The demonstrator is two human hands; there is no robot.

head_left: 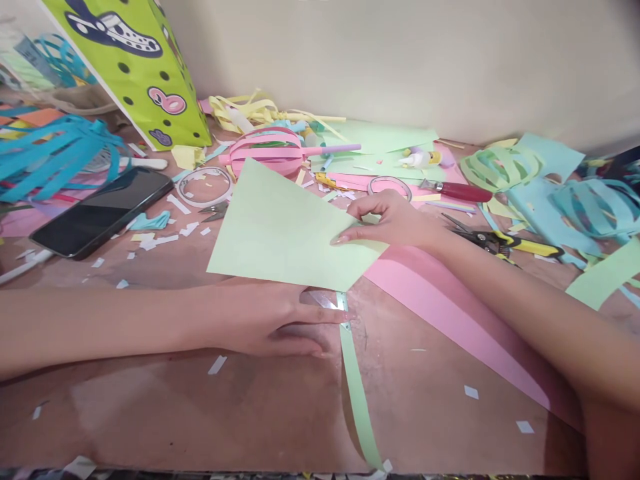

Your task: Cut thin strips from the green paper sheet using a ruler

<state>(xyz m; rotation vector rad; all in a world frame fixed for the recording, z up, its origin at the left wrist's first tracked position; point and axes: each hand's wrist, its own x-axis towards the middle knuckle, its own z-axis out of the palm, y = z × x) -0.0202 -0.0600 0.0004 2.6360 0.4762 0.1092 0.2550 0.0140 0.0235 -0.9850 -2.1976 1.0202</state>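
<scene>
In my right hand [383,220] a light green paper sheet [280,230] is pinched at its right side, raised above the table. My left hand [285,317] lies on the table below the sheet, fingers stretched out and apart. Its fingertip presses on a small clear ruler [343,303], which is partly hidden under the sheet. From the ruler a narrow green paper strip [359,400] runs down to the table's front edge. A pink paper sheet [450,327] lies under my right forearm.
A black phone [103,212] and blue strips [60,157] are at the left, near a green bag [145,73]. Behind stand a pink paper lantern [267,152] and glue bottle [421,159]. Yellow-handled pliers [505,245] and a red-handled tool [460,192] lie right.
</scene>
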